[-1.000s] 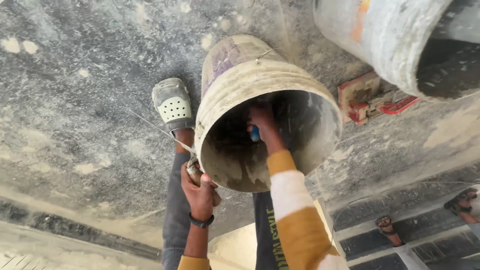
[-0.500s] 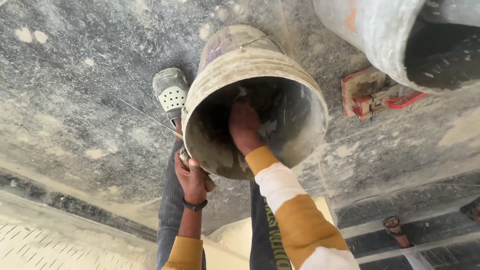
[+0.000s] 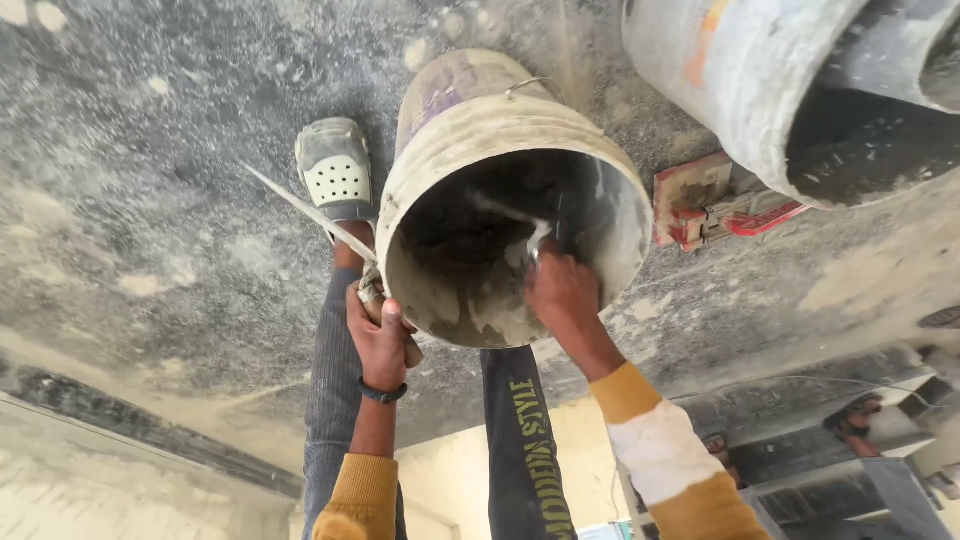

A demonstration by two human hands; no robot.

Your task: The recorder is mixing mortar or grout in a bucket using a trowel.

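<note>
A dirty plaster-caked bucket (image 3: 470,130) lies tilted on the dusty floor, its mouth facing me. My right hand (image 3: 562,292) is at the lower right of the bucket's mouth, closed on a small scraping tool (image 3: 537,242) whose pale blade touches the inner wall. My left hand (image 3: 380,340) is at the rim's left edge, closed on the handle of a flat trowel (image 3: 310,212). The trowel's thin blade points up and to the left, past my foot in a grey clog (image 3: 335,170).
A second large grey bucket (image 3: 760,90) lies on its side at the top right. A red-handled float (image 3: 712,200) rests on the floor between the two buckets. The grey concrete floor (image 3: 150,200) is dusty. Another person's feet (image 3: 850,420) show at the lower right.
My right hand has come back from deep inside the bucket to the lower right of its mouth. The left hand stays at the rim with the trowel.
</note>
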